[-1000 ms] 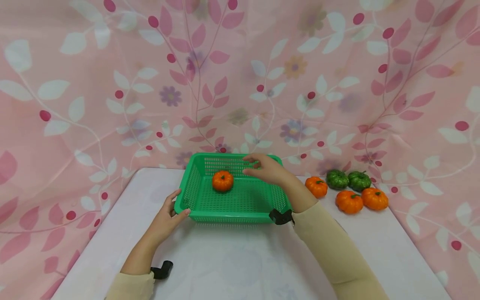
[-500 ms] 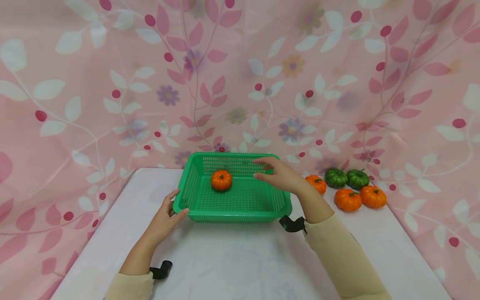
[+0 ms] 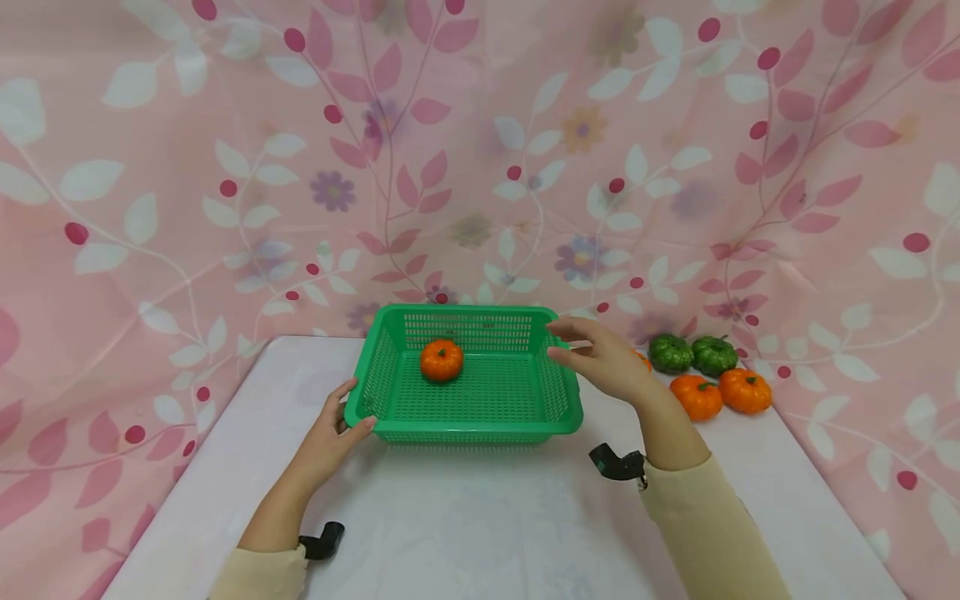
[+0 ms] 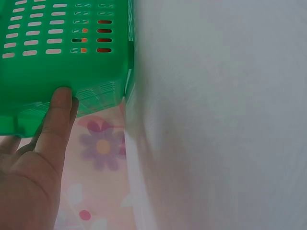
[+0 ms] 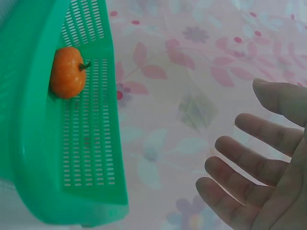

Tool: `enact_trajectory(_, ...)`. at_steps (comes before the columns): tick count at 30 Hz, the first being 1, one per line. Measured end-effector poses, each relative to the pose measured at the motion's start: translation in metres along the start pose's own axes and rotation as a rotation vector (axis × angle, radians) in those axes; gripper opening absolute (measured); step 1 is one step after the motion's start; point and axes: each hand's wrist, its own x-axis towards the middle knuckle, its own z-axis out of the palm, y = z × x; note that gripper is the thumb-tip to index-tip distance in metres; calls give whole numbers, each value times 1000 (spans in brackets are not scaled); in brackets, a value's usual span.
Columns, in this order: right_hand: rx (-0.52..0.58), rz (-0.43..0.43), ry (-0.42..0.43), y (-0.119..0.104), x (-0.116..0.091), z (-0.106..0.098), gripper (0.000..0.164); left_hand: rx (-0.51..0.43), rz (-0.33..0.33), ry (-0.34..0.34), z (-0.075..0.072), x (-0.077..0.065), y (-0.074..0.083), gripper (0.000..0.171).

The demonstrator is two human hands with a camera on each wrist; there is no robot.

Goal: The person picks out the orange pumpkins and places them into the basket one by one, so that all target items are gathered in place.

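Observation:
A green plastic basket [image 3: 465,427] with slotted walls stands on the table. Inside it, toward the back left, rests one small orange pumpkin [image 3: 442,361] with a green stem; the right wrist view shows this pumpkin [image 5: 68,73] too. My left hand [image 3: 322,437] holds the basket's front left corner, thumb at the rim and fingers along the outer side. Over the basket's right rim hovers my right hand [image 3: 603,358], holding nothing. In the right wrist view its fingers [image 5: 244,167] are spread apart, away from the basket.
On the table's right side lie two green pumpkins [image 3: 671,353] and two orange pumpkins [image 3: 696,398]. Another orange pumpkin [image 3: 645,362] is mostly hidden behind my right hand. A pink floral cloth [image 3: 480,167] hangs close behind the white table [image 3: 465,517].
My right hand has moved right, from above the basket's inside to its right rim, and now covers most of the nearest orange pumpkin. The left hand stays at the corner.

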Motion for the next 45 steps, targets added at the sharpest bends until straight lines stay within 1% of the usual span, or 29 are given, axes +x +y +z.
enact_trajectory(4,-13,18,42,6,-10,-6,55,-1,0,3,0,0,0,83)
enact_trajectory(9,-42,28,127,15,-21,-13,50,-11,-2,0,0,-1,1,82)
enact_trajectory(13,-66,-4,200,23,-31,-18,43,-17,-8,5,0,-3,3,82)
enact_trajectory(16,-110,-11,262,30,-39,-23,39,-28,-4,2,0,-4,4,82)
enact_trajectory(20,-144,13,325,36,-50,-30,35,-38,2,-3,1,-4,5,81)
enact_trajectory(25,-164,35,375,42,-64,-39,33,-37,0,1,2,-4,5,81)
enact_trajectory(33,-188,61,489,74,-81,-49,31,-52,-1,-5,2,-3,8,81)
enact_trajectory(40,-187,137,522,99,-95,-58,38,-44,2,-4,1,-4,7,81)
enact_trajectory(45,-198,236,537,115,-104,-64,43,-40,-1,-6,1,-4,8,81)
